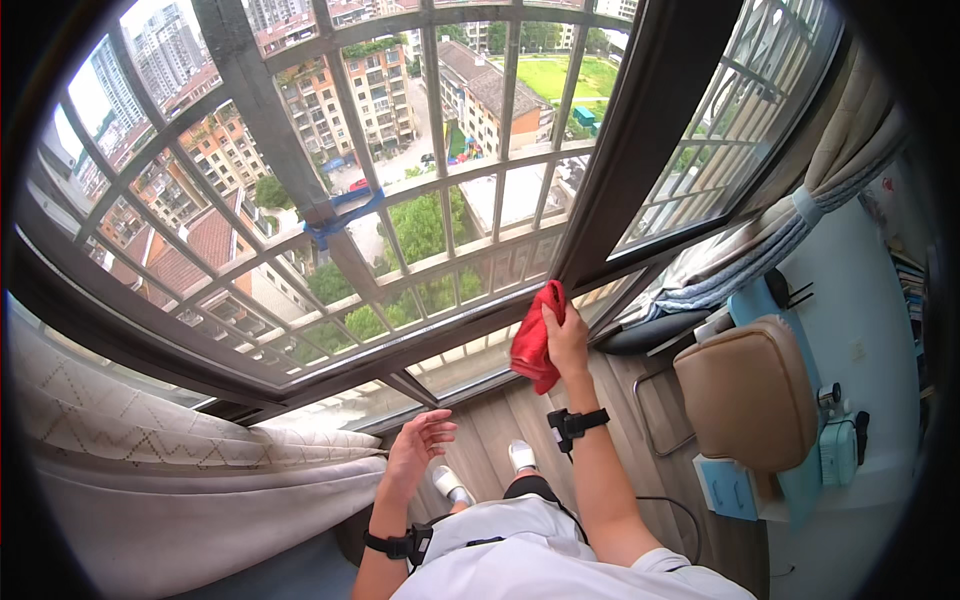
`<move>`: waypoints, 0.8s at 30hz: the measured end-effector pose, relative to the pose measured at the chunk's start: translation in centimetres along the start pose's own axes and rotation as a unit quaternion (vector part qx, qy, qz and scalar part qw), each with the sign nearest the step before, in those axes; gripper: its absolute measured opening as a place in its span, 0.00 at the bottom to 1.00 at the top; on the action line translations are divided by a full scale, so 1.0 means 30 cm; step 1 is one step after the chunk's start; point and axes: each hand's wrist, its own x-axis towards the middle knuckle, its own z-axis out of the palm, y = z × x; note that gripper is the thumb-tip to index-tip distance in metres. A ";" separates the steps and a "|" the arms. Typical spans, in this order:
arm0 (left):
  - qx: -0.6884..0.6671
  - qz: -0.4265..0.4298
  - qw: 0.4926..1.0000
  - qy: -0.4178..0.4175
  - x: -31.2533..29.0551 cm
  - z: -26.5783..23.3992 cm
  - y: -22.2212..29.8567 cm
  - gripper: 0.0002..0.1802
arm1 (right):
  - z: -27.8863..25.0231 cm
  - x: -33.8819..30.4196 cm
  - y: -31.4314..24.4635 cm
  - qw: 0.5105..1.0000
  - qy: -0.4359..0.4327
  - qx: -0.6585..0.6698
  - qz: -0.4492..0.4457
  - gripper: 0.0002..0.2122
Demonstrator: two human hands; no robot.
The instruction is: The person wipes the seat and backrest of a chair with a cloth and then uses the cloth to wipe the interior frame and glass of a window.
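My right hand (pixel 567 340) is closed around a red cloth (pixel 533 345), which hangs bunched below and beside the fingers. It is held up by the dark window frame (pixel 470 312), near the upright post; whether the cloth touches the frame I cannot tell. Lower and to the left, my left hand (pixel 415 450) holds nothing, its fingers apart and partly curled in front of the low window pane. Each wrist wears a black strap with a small box, the right one (pixel 572 425) and the left one (pixel 402 544).
Metal security bars (pixel 430 180) stand outside the window. A pale curtain (pixel 200 480) hangs at the left, a tied curtain (pixel 740 260) at the right. A tan-backed chair (pixel 747 393) stands at the right by light-blue drawers (pixel 727 488). A dark cable (pixel 685 508) crosses the wooden floor (pixel 490 415).
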 end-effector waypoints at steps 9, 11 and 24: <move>-0.049 0.043 0.996 0.067 -0.144 -0.155 -0.007 0.27 | 0.351 -0.314 -0.326 0.987 -0.126 0.068 -0.070 0.19; -0.071 0.061 0.991 0.100 -0.216 -0.227 -0.004 0.27 | 0.478 -0.414 -0.404 0.977 -0.175 0.098 -0.072 0.19; -0.183 0.186 0.919 0.295 -0.688 -0.548 -0.132 0.26 | 0.757 -0.728 -0.941 0.914 -0.281 0.219 -0.192 0.17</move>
